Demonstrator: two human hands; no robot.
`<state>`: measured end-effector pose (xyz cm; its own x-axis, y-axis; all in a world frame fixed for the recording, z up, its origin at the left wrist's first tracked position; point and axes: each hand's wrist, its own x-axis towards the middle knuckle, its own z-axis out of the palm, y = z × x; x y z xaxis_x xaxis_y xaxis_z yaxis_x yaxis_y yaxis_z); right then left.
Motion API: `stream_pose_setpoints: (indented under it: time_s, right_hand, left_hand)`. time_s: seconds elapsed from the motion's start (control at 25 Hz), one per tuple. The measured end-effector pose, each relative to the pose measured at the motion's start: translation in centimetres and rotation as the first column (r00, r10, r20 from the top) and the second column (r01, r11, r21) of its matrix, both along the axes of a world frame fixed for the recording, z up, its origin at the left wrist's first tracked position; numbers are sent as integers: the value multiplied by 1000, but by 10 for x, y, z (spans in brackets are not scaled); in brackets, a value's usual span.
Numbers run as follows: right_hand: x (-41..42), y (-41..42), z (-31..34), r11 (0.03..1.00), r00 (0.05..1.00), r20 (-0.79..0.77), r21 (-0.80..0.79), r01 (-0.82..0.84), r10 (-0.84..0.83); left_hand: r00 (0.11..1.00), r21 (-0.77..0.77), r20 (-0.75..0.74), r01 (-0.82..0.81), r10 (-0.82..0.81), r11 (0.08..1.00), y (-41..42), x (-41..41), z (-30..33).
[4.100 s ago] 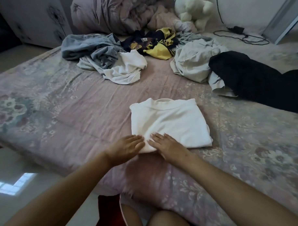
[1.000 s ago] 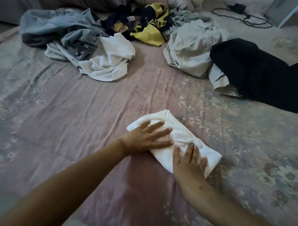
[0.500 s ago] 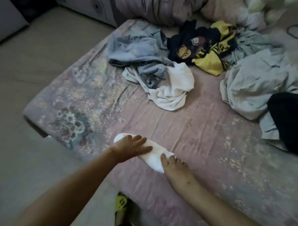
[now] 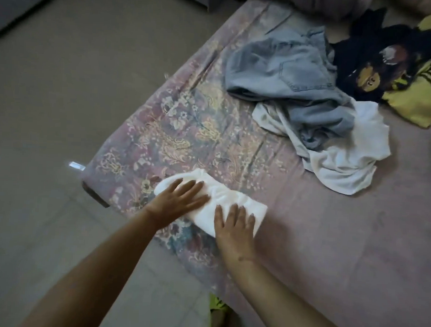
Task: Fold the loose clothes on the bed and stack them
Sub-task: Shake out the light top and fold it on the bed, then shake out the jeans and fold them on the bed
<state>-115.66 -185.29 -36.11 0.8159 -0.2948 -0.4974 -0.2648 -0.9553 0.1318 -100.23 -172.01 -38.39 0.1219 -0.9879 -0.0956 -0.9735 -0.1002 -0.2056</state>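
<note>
A bed (image 4: pixel 341 241) with a mauve flowered sheet fills the right of the view; its corner juts toward a grey tiled floor (image 4: pixel 65 109) on the left. Both hands lie flat, fingers straight and slightly spread, pressing on a folded white garment (image 4: pixel 229 197) near that corner. The left hand (image 4: pixel 176 201) covers its far-left end, fingers (image 4: pixel 194 187) aimed up and right. The right hand (image 4: pixel 234 225) covers its near-right end, fingers (image 4: pixel 233 210) aimed away from the person. The garment's long axis runs from beyond the left fingers down-right to just past the right fingers. Well beyond both sets of fingers lie loose jeans (image 4: pixel 293 75), a crumpled white shirt (image 4: pixel 344 163) and a black-and-yellow top (image 4: pixel 394 64).
</note>
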Motion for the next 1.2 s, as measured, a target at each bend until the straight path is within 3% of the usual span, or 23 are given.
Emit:
stream_pose_setpoints:
  time_s: [0.08, 0.16, 0.32, 0.48, 0.56, 0.64, 0.72, 0.84, 1.0, 1.12, 1.2]
  right_hand:
    - [-31, 22, -30, 992, 988, -155, 122, 24, -5]
    - [-51, 24, -46, 983, 989, -146, 186, -3, 31]
    - [-43, -2, -54, 964, 995, -66, 248, 92, -78]
    - [-35, -44, -57, 914, 984, -146, 405, -31, 98]
    - [-32, -65, -40, 842, 990, -104, 539, -24, 95]
    - [-30, -98, -23, 789, 999, 30, 614, 1, -24]
    - [-34, -139, -12, 797, 984, 102, 602, 57, -147]
    - [-43, -210, -12, 826, 946, 146, 537, 170, -290]
    - [-49, -279, -21, 859, 932, 139, 451, 242, -335]
    - [-12, -317, -16, 930, 896, 414, 367, -2, -161]
    - [49, -351, -15, 957, 775, 630, 249, -149, -43]
  left_hand:
    - [999, 25, -22, -38, 39, 999, 21, -29, -34]
    - [980, 52, -120, -151, 156, 987, 24, -49, -48]
    - [902, 37, -311, -302, 298, 953, -14, -54, -60]
    - [805, 271, -346, -405, 481, 873, -49, -54, -56]
    - [751, 163, -436, -475, 495, 865, -51, -52, -52]
    - [722, 62, -494, -527, 485, 848, -64, -50, -38]
    - [742, 13, -491, -518, 457, 855, -102, -46, -30]
    - [721, 86, -470, -538, 510, 839, -191, -61, -31]
    - [604, 168, -453, -665, 656, 728, -254, -100, -85]
    - [598, 57, -466, -715, 652, 697, -255, -115, -125]
    - [630, -12, -447, -714, 635, 700, -255, -111, -134]
